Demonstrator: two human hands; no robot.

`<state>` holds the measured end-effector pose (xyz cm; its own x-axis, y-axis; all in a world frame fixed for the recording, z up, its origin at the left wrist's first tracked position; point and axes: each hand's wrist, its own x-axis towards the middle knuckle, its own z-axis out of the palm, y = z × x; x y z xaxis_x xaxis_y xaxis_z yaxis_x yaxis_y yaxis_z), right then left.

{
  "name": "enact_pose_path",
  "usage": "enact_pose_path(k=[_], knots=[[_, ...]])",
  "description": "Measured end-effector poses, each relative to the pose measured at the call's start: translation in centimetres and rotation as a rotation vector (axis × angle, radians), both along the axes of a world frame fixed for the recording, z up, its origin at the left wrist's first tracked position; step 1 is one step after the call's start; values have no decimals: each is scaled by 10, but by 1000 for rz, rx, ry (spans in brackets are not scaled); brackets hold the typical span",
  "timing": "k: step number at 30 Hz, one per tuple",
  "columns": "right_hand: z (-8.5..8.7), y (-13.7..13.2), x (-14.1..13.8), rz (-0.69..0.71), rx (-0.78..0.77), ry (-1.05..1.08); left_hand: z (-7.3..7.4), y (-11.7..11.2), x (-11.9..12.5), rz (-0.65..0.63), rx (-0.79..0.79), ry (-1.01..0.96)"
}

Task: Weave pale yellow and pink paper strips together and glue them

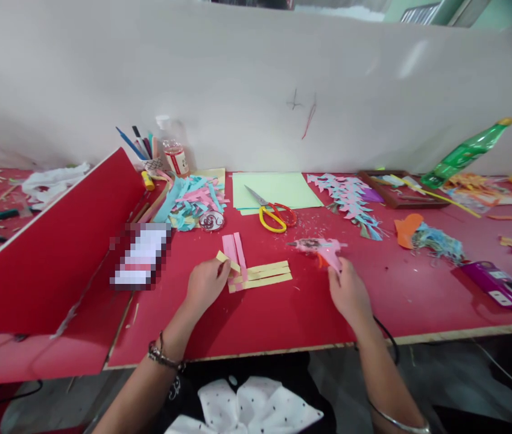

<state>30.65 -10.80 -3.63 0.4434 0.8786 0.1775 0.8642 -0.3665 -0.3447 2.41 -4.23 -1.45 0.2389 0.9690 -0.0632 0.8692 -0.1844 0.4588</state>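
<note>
My left hand (205, 283) pinches the end of a yellow paper strip (226, 260) at the left edge of a small weave of yellow strips (267, 275) and pink strips (234, 248) lying on the red table (283, 319). My right hand (348, 292) grips the handle of a pink glue gun (321, 248), which lies on the table just right of the strips with its nozzle pointing left. A black cord runs from under my right wrist over the table's front edge.
Yellow-handled scissors (271, 216) lie on light green paper (274, 190) behind the strips. Cut pink and blue paper (192, 202) lies to the left, paper shapes (350, 202) to the right. A red board (56, 241) leans at left; a purple box (500, 286) and a green bottle (464, 154) stand at right.
</note>
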Motion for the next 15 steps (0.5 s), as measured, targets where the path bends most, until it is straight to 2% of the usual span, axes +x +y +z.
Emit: enact_pose_path(k=[3,6,15], knots=[[-1,-5,-28,162,30,31,-1,1,0,5,-7,5],[-1,-7,-47,235,31,1,0,0,1,20,-9,11],[-3,-3,-63,324,33,-78,-1,-1,1,-2,10,-40]])
